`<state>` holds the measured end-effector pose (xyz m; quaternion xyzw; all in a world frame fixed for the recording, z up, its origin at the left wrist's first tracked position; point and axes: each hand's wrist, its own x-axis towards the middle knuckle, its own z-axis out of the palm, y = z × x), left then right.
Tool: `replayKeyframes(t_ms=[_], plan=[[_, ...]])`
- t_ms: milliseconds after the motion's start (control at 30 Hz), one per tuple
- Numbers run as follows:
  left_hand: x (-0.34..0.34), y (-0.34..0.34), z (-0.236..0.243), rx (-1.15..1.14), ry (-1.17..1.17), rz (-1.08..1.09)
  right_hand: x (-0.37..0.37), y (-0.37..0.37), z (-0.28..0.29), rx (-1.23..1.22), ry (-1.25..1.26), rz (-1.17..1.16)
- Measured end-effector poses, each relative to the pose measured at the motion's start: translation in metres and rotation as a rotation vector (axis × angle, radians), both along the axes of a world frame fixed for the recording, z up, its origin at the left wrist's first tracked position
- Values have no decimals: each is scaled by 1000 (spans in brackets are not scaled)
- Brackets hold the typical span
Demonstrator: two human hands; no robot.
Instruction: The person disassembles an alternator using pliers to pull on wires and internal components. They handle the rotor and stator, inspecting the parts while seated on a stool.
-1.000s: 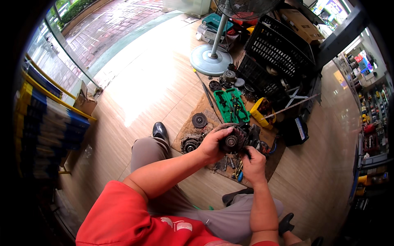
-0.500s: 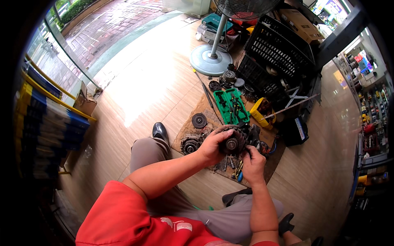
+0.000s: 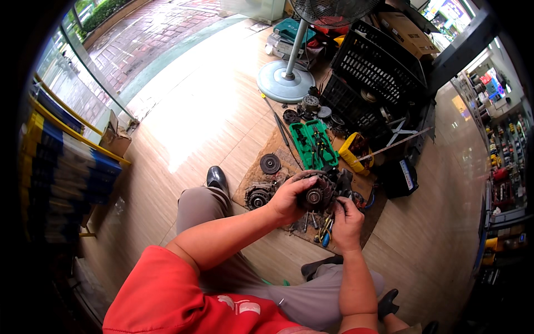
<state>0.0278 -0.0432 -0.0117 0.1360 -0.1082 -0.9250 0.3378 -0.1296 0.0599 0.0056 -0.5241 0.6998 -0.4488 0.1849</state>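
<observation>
My left hand [image 3: 290, 197] grips a round, dark metal machine part [image 3: 312, 195] with a silver centre. At its right side, my right hand [image 3: 346, 220] has thumb and fingers pinched together; what they hold is too small to make out. Below and around these lie a grimy cardboard mat [image 3: 248, 182], a dark disc [image 3: 270, 163], an open metal housing [image 3: 257, 196], some slim metal tools and pliers [image 3: 326, 234], and an open green tool case [image 3: 313, 143].
Beyond are a yellow container [image 3: 356, 153], black crates [image 3: 376, 61], a black box [image 3: 396, 178] and a fan base [image 3: 286, 82]. A blue-and-yellow rack [image 3: 72, 164] stands left, shelving [image 3: 503, 167] right. Another person's foot [image 3: 388, 303] is at lower right.
My right hand has shifted slightly to the right along the part's edge. My left hand and the part have moved down a very little.
</observation>
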Motion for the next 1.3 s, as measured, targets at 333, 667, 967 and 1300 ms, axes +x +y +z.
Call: replayKeyframes(t_ms=[333,667,967,1300], plan=[[-2,-1,-2,23,-38,-14,-5,-1,1,-13,58,23],[-5,7,-7,-5,-147,-81,-9,-5,5,-86,120,41],[-3,4,1,6,-213,-49,-10,-5,13,-134,171,92],[1,1,17,47,-295,12,-10,1,17,-145,144,98]])
